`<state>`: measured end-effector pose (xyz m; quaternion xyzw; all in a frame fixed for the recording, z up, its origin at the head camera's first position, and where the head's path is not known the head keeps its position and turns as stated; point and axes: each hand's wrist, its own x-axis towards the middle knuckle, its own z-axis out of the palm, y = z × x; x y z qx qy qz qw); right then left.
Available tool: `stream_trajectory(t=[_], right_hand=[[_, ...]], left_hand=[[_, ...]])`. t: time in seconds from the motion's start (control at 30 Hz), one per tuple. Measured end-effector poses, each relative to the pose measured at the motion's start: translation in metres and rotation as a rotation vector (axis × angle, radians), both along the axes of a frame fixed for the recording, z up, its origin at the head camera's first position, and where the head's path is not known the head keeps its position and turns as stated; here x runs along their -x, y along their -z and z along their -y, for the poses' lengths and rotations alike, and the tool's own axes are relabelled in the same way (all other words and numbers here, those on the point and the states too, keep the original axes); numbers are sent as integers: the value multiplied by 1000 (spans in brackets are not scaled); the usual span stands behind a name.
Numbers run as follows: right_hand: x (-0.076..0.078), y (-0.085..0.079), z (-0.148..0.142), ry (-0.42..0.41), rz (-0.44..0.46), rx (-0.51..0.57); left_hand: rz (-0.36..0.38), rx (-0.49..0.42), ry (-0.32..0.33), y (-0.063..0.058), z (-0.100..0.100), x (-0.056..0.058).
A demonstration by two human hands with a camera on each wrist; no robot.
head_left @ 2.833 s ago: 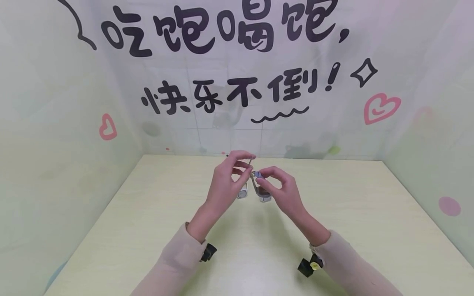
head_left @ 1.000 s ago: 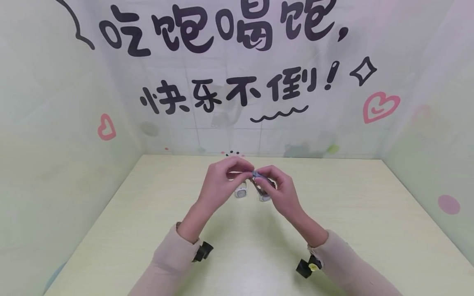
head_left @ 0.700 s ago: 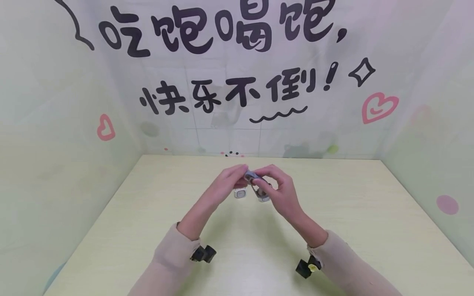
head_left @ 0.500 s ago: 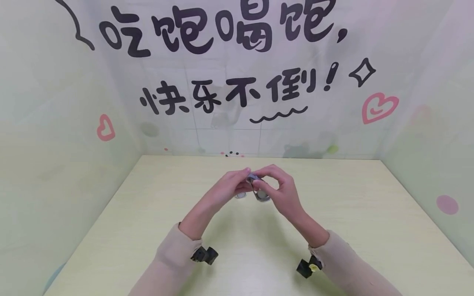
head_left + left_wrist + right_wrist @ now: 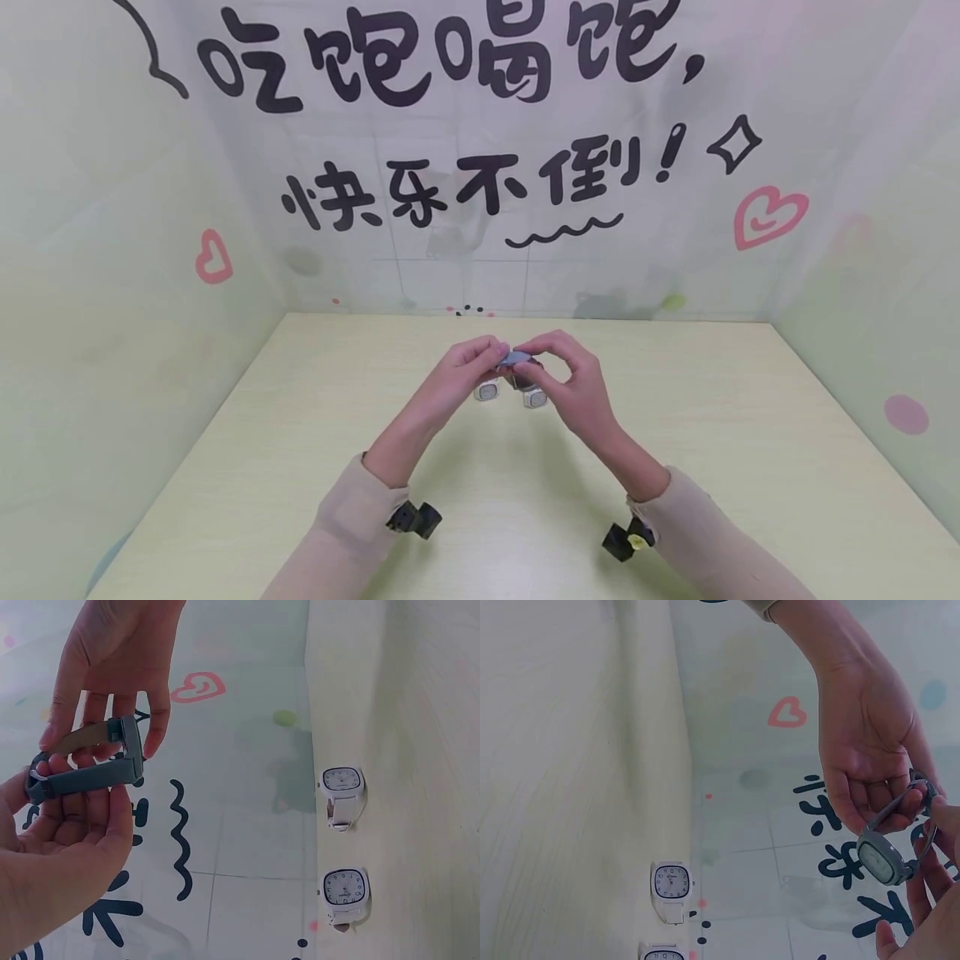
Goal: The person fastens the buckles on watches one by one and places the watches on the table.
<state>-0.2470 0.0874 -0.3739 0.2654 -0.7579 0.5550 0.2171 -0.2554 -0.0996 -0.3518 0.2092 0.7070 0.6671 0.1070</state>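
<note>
A grey-blue wristwatch [image 5: 880,859] is held up over the table between both hands, its strap bent into a loop. My left hand [image 5: 453,371] grips the strap near its buckle end, some fingers inside or behind the loop. My right hand [image 5: 576,383] pinches the same watch from the other side, thumb and forefinger curled. From the left wrist, the strap [image 5: 90,778] shows side-on; whether its buckle is fastened I cannot tell. Beyond the hands two white watches [image 5: 487,391] lie on the table, their square dials visible in both wrist views.
The pale wooden table [image 5: 300,467] meets a printed cloth backdrop [image 5: 420,275] at its far edge. Cloth side walls [image 5: 885,333] stand left and right. Black wrist cameras [image 5: 414,518] hang below both sleeves.
Since 2.8 seconds ago my left hand has turned and moved lower, from the strap's free end to its looped part. The watch has tilted. The right hand stays nearly in place.
</note>
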Motion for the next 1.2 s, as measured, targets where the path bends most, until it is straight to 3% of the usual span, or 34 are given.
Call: stream_trajectory(t=[0.13,0.37,0.47,0.63,0.83,1.03,1.2], right_hand=[[0,-1,1,5,15,15],[-2,-5,2,-109,260,139],[-2,-7,0,-128,321,101],[1,-7,-5,-134,359,-28],[5,-1,-11,-268,451,46],[11,4,-12,-261,410,9],[11,7,-10,-180,335,-25]], left_hand=[[-1,29,-32,0,0,1],[-5,28,49,2,2,2],[-29,26,60,2,3,1],[-55,48,23,2,2,0],[-79,39,26,2,6,1],[-38,-8,8,1,12,0],[-86,68,-68,0,11,1]])
